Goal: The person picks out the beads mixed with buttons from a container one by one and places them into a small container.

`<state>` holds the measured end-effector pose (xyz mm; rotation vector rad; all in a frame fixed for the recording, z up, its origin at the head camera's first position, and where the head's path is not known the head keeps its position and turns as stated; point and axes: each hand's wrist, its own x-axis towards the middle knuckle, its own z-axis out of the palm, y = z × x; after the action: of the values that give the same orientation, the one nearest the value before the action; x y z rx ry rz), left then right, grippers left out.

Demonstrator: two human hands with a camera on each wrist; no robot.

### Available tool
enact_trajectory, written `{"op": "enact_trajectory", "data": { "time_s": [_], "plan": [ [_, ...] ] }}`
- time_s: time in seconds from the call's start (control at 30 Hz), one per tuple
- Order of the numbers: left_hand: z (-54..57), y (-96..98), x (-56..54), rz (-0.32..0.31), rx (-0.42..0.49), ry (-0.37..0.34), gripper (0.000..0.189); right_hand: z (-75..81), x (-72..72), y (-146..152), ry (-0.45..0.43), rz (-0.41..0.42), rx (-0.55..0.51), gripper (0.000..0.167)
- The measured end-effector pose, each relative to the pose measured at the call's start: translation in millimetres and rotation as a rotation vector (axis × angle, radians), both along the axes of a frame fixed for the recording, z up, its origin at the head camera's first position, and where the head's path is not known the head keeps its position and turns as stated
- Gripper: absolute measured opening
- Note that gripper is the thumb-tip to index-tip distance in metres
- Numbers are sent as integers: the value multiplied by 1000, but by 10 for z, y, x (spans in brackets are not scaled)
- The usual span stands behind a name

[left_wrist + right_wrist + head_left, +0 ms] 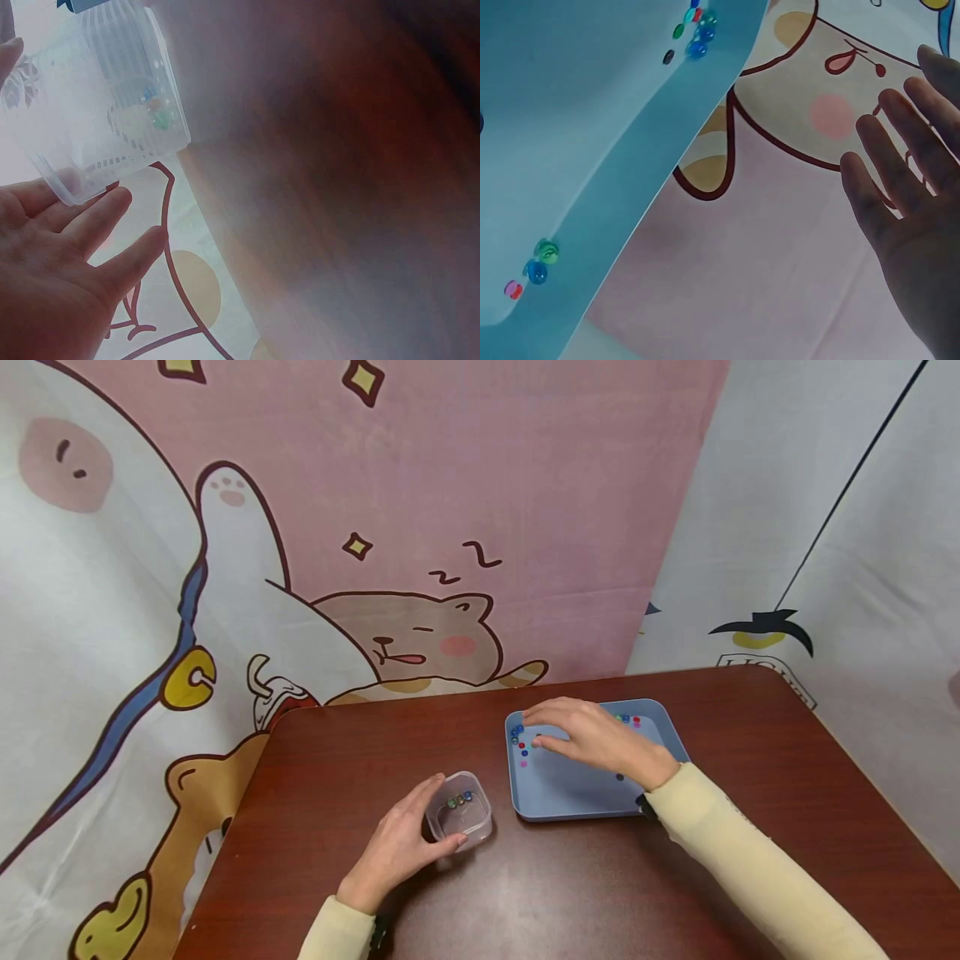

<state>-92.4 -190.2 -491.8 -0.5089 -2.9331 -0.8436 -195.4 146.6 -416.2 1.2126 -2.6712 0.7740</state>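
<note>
My left hand holds a small clear plastic box on the table, with its thumb at the near side and its fingers at the far side. Several glass marbles lie inside the box, also visible through its wall in the left wrist view. Over a shallow blue tray hovers my right hand, its fingers extended and nothing seen in them. Along the tray's left side lie blue marbles and small coloured beads. More marbles and beads sit by the tray's wall in the right wrist view.
Both the box and the tray stand on a brown wooden table, the tray right of the box. A dark bead lies near the tray's middle right. Behind the table hangs a printed cartoon cloth.
</note>
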Motion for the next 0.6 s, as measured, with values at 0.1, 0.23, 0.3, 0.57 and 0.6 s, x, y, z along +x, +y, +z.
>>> {"op": "enact_trajectory", "data": {
  "time_s": [0.1,0.23,0.3,0.57,0.6],
  "plan": [
    [-1,-2,0,0,1,-7,96,-15,-60,-11,1,4,17,35],
    [-4,-3,0,4,-1,-13,96,-45,-132,-34,3,7,40,34],
    [-2,-1,-3,5,-3,-13,97,-62,-166,-43,-4,6,47,33],
    [3,1,-1,5,-4,-15,97,-148,-288,-86,-57,-11,93,35],
    [3,1,0,5,-3,-16,97,-163,-302,-91,-62,-10,97,35]
  ]
}}
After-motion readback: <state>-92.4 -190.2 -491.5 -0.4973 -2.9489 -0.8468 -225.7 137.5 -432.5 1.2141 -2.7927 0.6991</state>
